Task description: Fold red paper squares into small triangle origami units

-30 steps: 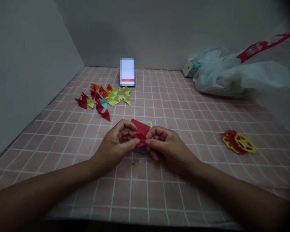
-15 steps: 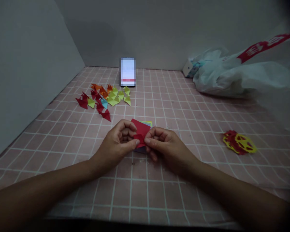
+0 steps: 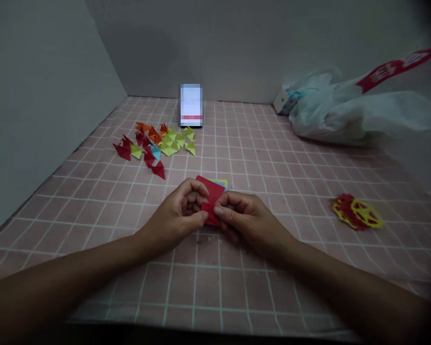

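Between my two hands is a small piece of folded red paper (image 3: pixel 209 212). My left hand (image 3: pixel 184 207) pinches its left edge with thumb and curled fingers. On the other side, my right hand (image 3: pixel 243 213) grips the right edge between thumb and forefinger. Just beneath lies a stack of square coloured paper (image 3: pixel 211 187), a red sheet on top and yellow and bluish edges showing at its far right corner. The fingers hide much of the folded piece and the stack's near part.
Several small folded paper birds (image 3: pixel 169 144), in red, orange, yellow and blue, stand at the far left. Behind them a lit phone (image 3: pixel 191 106) is propped upright. Red and yellow paper cut-outs (image 3: pixel 357 212) lie at right, and a white plastic bag (image 3: pixel 323 117) rests behind, beside a box (image 3: pixel 282 100).
The fingers have shifted slightly on the folded red paper, which now sits a little lower and flatter. Both hands keep their hold. The whole view has moved slightly.
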Demonstrator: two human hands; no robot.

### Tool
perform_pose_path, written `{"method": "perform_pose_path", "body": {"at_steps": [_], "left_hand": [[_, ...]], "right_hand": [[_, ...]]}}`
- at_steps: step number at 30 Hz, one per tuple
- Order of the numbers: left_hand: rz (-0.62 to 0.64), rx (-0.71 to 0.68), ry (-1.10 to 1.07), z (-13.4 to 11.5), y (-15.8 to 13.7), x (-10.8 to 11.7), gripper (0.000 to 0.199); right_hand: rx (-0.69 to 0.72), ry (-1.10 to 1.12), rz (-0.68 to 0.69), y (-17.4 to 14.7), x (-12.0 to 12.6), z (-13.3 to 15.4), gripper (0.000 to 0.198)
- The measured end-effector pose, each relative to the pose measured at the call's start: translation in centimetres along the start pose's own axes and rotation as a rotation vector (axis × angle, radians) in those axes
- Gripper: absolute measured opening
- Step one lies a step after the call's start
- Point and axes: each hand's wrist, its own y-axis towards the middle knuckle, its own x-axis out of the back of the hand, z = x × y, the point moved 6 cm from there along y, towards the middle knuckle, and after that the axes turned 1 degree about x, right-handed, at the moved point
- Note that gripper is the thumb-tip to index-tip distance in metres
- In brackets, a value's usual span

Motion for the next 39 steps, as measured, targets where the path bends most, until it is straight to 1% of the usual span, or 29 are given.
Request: {"method": "perform_pose_path", "body": {"at_steps": [6, 14, 19, 23, 27, 35, 39], "left_hand": [[0.039, 0.005, -0.008, 0.09, -0.04, -0.16, 0.026], [0.049, -0.001, -0.014, -0.08, -0.08, -0.22, 0.026], [0.075, 0.007, -0.063, -0.15, -0.07, -0.16, 0.026], [0.114, 0.008, -0.103, -0.08, -0.09, -0.20, 0.023], [0.124, 0.007, -0.130, 0.07, -0.12, -0.21, 0.024], [0.131, 0.017, -0.147, 0.21, -0.28, -0.38, 0.023], [0.118, -0.004, -0.117, -0.03, -0.34, -0.42, 0.022]], "right_hand": [[0.016, 0.037, 0.041, 0.11, -0.09, -0.17, 0.025], [0.029, 0.047, 0.050, 0.21, -0.04, -0.11, 0.021], [0.021, 0.131, 0.100, 0.33, -0.19, -0.27, 0.020], [0.015, 0.148, 0.115, 0.32, -0.23, -0.29, 0.018], [0.018, 0.164, 0.127, 0.34, -0.22, -0.32, 0.018], [0.024, 0.147, 0.100, 0.29, -0.26, -0.27, 0.018], [0.053, 0.076, 0.059, 0.10, -0.32, -0.10, 0.021]]}}
